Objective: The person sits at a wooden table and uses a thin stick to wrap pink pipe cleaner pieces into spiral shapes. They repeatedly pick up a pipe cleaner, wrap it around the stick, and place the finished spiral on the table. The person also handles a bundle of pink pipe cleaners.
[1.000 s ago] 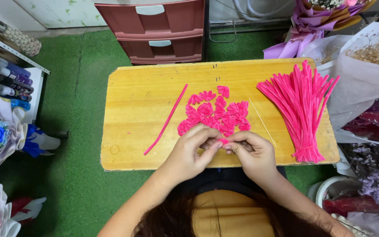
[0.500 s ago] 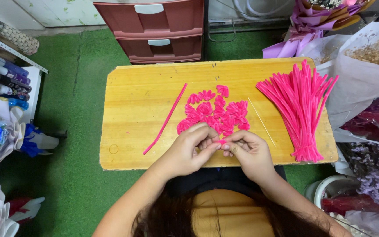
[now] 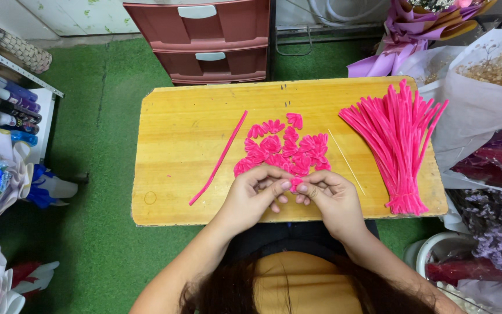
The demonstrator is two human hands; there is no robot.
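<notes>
The left hand (image 3: pixel 255 195) and the right hand (image 3: pixel 327 197) meet over the near edge of a yellow wooden table (image 3: pixel 175 145), their fingertips pressed together on a small pink folded piece (image 3: pixel 296 184) that shows just between and below the thumbs. The fingers of both hands are curled inward and pinched on that piece, the left hand's from its left side, the right hand's from its right. Just beyond the fingertips lies a heap of pink folded petals (image 3: pixel 286 148), the nearest ones touching or almost touching the knuckles. Off to the left of the fingers a single straight pink pipe cleaner (image 3: pixel 219 158) lies slanted on the table. To the right of the fingers, near them, is a thin pale stick (image 3: pixel 347 162), and farther right a thick bundle of pink pipe cleaners (image 3: pixel 399 145) fans out away from the person.
</notes>
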